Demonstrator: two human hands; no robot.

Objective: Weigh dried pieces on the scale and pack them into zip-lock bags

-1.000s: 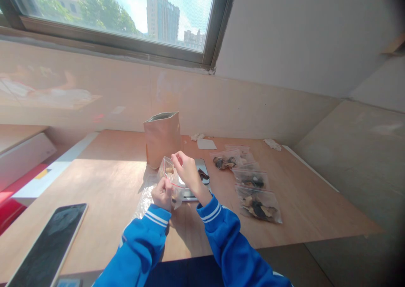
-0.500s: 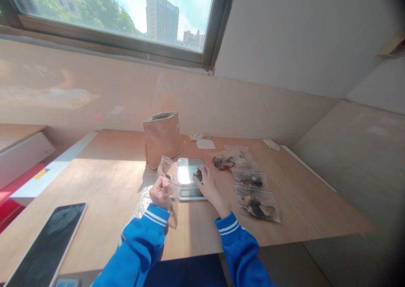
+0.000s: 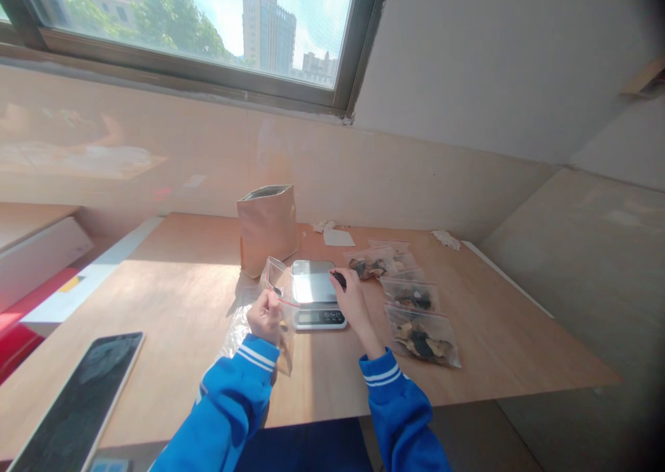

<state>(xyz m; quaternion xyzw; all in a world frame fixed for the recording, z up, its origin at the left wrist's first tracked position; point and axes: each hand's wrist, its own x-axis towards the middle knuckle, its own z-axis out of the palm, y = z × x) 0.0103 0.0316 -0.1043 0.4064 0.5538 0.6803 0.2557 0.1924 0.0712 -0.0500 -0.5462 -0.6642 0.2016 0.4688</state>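
My left hand is closed on the edge of a clear zip bag with a red seal line; the bag's mouth gapes and a few dark bits show inside. In my right hand a dark, dried piece, possibly black fungus, is pinched between thumb and fingers. That hand hovers at the right edge of a kitchen scale, whose shiny plate is bare. The scale's dark panel faces me, its reading too small to make out.
An upright brown paper pouch stands open behind the zip bag. Filled zip bags of dark and tan dried pieces lie to the right. A tablet-like device rests at the front left. Paper scraps lie near the wall.
My right hand has lifted the dark piece off the scale plate and moved slightly right, uncovering the scale's panel. The left hand still holds the zip bag in place.
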